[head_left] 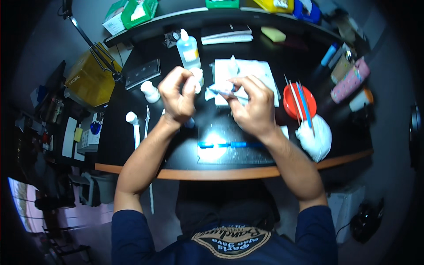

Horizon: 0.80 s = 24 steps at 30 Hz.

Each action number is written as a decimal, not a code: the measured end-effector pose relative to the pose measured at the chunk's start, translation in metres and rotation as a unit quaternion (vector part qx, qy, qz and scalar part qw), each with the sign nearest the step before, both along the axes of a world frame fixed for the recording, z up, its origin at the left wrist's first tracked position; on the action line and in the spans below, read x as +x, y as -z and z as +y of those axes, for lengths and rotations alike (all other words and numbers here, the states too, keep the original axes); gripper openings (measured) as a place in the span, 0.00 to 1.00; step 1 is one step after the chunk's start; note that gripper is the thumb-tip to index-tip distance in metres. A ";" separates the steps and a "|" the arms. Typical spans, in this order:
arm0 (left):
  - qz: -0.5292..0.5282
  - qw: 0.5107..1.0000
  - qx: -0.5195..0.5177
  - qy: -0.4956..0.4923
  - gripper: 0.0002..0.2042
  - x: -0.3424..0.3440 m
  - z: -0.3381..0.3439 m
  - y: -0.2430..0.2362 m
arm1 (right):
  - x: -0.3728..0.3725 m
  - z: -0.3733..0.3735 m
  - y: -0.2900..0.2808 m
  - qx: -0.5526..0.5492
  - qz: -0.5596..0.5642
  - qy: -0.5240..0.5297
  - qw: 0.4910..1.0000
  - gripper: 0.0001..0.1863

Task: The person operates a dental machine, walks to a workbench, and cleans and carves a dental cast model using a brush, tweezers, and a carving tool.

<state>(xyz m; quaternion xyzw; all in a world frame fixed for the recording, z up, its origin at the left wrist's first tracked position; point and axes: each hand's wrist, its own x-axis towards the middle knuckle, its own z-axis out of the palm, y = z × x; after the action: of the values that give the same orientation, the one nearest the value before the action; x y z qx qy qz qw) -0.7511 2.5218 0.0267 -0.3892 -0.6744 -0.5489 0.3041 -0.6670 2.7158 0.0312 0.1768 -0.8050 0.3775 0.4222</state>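
Observation:
My left hand is raised over the table with its fingers curled into a pinch. What lies between the fingertips, if anything, I cannot make out; a small white container shows just behind them. Facing it, my right hand grips a small white and blue tube-like thing between thumb and fingers, its end pointing left. Beneath and beyond that hand lies a white paper pad with a small white bottle on it. Left of my left hand stands a white jar.
A clear squeeze bottle stands at the back. On the right, a red bowl carries thin tools, beside a white cloth bundle. A blue pen-like rod lies near the wooden front edge. A white-headed tool lies left.

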 end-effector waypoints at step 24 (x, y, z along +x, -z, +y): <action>-0.372 0.866 0.016 0.332 0.14 0.013 -0.015 0.009 | 0.004 -0.006 -0.005 -0.005 -0.085 -0.045 0.995 0.22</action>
<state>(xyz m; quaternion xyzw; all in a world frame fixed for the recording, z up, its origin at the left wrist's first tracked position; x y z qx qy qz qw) -0.7384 2.5064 0.0177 -0.3523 -0.5596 -0.7320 -0.1640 -0.6631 2.7098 0.0358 0.1782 -0.8273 0.4138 0.3356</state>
